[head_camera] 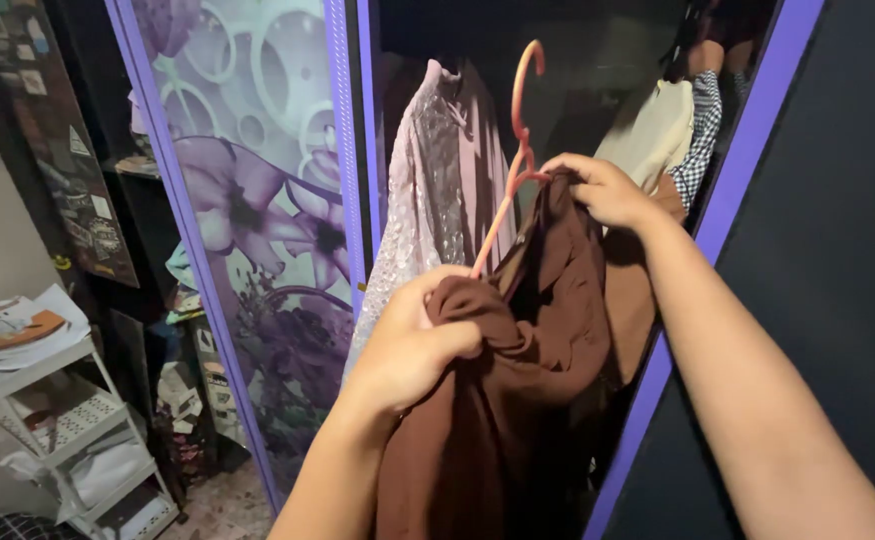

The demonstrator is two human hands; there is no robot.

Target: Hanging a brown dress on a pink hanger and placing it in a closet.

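The right hand (605,190) is closed around the top of a brown garment (517,400), pinching the cloth together with the neck of a pink plastic hanger (517,150). The hook of the hanger points up above this hand, and one arm of the hanger slopes down to the left from it. The left hand (412,345) is lower and nearer to the camera; its fingers are curled tight around a bunched fold of the same brown garment, close to the lower end of the hanger arm. The garment hangs down between the two forearms, in front of the open wardrobe. Behind the hanger, inside the wardrobe, a pale pink lace dress (437,200) hangs, and to the right of the hanger there is a cream garment (652,130) beside a black-and-white checked cloth (702,140). Left of the hanger stands the sliding wardrobe door (257,220) with a purple frame and a flower print. Far left of the hanger, a white plastic shelf rack (67,430) carries papers.
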